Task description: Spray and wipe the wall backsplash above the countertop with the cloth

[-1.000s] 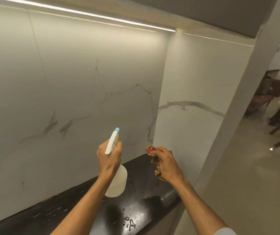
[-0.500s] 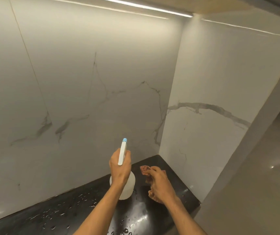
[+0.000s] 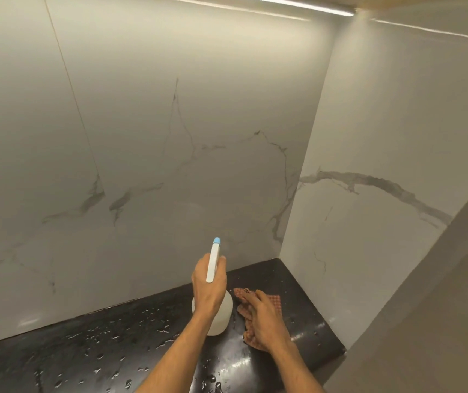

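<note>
**Bottle raised at the marble, cloth low on the tabletop**

While the left hand [image 3: 208,290] holds the spray bottle [image 3: 215,313] up in front of the backsplash [image 3: 170,154], its fingers are wrapped tight around the neck, under the white sprayer head. The blue nozzle tip [image 3: 216,241] points toward twelve o'clock, at the veined marble panel. The translucent white body hangs below the fist, over the black tabletop [image 3: 91,347]; whether its base touches the surface cannot be told.

Just at three o'clock of the bottle, the right hand [image 3: 266,321] lies on the red-checked cloth [image 3: 252,307], fingers curled over it and gripping its folds. The cloth is bunched under the palm, with one corner sticking out toward eleven o'clock and another toward one o'clock. It sits low over the tabletop near the inner corner, where the backsplash meets a side wall [image 3: 383,137] of the same marble with a dark grey vein.

Water droplets [image 3: 153,330] are scattered over the glossy tabletop, thickest from seven to nine o'clock of the bottle. A light strip [image 3: 298,5] glows along the top edge of the backsplash.
</note>
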